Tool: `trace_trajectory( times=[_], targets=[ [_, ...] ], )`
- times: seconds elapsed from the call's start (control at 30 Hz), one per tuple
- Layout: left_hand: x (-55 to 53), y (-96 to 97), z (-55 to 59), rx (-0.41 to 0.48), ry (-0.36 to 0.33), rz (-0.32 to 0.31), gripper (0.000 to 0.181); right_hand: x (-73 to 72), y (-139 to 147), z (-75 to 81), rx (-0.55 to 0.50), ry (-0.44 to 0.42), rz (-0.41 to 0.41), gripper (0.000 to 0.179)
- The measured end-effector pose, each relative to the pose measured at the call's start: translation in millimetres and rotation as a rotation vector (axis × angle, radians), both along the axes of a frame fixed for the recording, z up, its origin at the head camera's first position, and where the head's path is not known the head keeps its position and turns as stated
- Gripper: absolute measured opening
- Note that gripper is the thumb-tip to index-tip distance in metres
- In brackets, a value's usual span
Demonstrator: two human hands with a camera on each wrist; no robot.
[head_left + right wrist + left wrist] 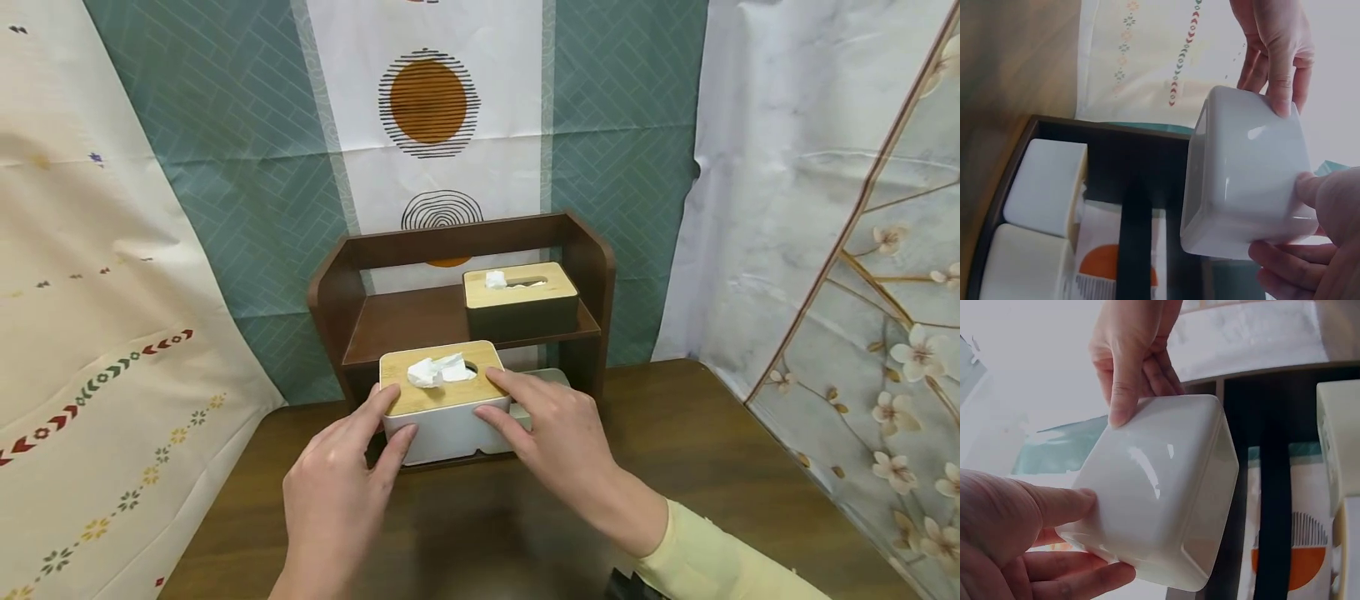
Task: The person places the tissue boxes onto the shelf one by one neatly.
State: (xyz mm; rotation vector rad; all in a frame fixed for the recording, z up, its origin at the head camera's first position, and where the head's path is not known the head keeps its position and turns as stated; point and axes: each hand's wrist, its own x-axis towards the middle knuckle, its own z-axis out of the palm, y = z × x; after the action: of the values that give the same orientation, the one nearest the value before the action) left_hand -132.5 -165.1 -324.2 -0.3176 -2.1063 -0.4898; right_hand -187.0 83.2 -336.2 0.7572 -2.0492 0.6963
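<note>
Both hands hold a white tissue box (450,435) with a light wooden lid, a white tissue sticking out of its slot. My left hand (337,475) grips its left end, thumb on the front face. At the right end my right hand (562,429) grips it, fingertips on the lid's edge and thumb on the front. The box is raised before a dark brown two-tier shelf (405,321); its underside (1195,172) shows in the right wrist view. On the upper tier, at the right, stands a black tissue box (521,317) with a wooden lid.
A greyish box (553,377) stands on the lower tier, partly hidden by the right hand. The right wrist view shows a white box (1044,184) and a cream box (1025,265) there. Below lies a brown wooden table (675,450), with patterned cloths (622,167) hanging around it.
</note>
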Motion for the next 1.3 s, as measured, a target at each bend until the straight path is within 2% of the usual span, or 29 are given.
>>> trace_trajectory(
  times=[0.33, 0.63, 0.9, 1.07, 1.3],
  targets=[
    [-5.5, -17.7, 19.8, 0.018, 0.007, 0.016, 0.055, -10.3, -19.5, 26.8, 0.055, 0.014, 0.011, 0.049],
    [-15.7, -24.2, 26.9, 0.077, -0.02, 0.01, 0.055, -23.7, -28.8, 43.7, 0.116, 0.001, 0.009, 0.047],
    [-32.0, -30.7, 38.5, 0.134, -0.081, -0.002, 0.056, -40.7, -32.5, 52.3, 0.15, -0.024, 0.038, 0.047],
    [-43.0, -32.1, 39.4, 0.183, -0.135, 0.0, 0.054, -51.0, -34.8, 54.7, 0.183, -0.056, 0.04, 0.047],
    [-59.8, -32.5, 37.6, 0.232, -0.118, -0.007, 0.053, -64.3, -38.1, 61.4, 0.197, -0.052, 0.04, 0.045]
  ],
)
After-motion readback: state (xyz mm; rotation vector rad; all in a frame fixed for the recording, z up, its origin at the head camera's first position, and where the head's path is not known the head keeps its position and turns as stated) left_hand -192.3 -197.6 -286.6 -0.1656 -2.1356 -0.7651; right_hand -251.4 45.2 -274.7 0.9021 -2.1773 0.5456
